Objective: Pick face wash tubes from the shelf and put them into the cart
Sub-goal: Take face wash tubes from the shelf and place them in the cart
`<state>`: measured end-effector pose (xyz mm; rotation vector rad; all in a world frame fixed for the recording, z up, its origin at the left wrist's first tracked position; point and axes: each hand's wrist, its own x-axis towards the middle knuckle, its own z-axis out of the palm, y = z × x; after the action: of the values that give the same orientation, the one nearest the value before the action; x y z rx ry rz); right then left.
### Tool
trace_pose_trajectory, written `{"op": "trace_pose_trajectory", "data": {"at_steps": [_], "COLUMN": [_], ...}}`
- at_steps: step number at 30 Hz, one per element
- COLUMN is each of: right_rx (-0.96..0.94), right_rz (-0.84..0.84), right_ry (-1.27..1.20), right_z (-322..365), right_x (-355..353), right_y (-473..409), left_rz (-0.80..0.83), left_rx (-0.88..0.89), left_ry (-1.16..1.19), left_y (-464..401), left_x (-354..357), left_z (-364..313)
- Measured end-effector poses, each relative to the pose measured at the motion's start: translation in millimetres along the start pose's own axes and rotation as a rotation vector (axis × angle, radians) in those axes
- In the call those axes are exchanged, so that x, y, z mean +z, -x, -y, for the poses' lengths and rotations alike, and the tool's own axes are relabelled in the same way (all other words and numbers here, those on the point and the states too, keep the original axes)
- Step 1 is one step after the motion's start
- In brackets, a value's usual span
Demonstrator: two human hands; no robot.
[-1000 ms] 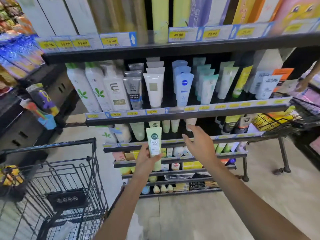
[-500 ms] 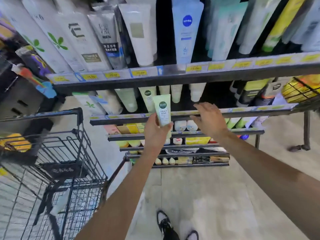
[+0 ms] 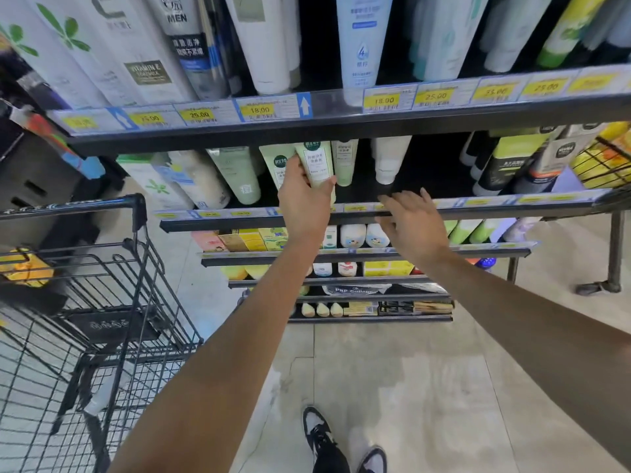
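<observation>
Gripping the upright tube (image 3: 316,162) at the shelf's (image 3: 478,211) front edge with curled fingers, the left hand (image 3: 304,203) is the nearer to the cart (image 3: 112,274) at lower left, while the right hand (image 3: 411,223) hovers spread and empty over that edge.

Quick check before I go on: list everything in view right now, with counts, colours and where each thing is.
held face wash tube: one, pale green, at the second shelf's front
tubes beside it: several, pale green and white, second shelf
upper-shelf tubes: many, white, blue, grey, green, top shelf
price tags: a row, yellow, on the shelf edges
boxes and bottles: many, yellow and white, lower shelves
cart: one, black wire, left
shoes: two, black and white, on the floor
left hand: grips the held tube
right hand: open, at the second shelf's edge
</observation>
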<state>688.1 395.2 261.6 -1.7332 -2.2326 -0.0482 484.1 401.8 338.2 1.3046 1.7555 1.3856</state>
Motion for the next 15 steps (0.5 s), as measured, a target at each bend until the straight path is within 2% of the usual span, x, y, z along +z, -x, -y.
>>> {"op": "trace_pose_trajectory", "data": {"at_steps": [8,15], "right_rx": [-0.004,-0.006], "right_rz": [-0.014,-0.009], "right_ry": [-0.003,0.007], "right_z": [-3,-4], "right_x": [7,10], "right_y": [0,1], "left_rz": [-0.012,-0.067], "left_rx": [0.052,0.045], "left_ry": [-0.22,-0.308], "left_y": [-7,-6], "left_x": [26,34], "left_z": [29,42]}}
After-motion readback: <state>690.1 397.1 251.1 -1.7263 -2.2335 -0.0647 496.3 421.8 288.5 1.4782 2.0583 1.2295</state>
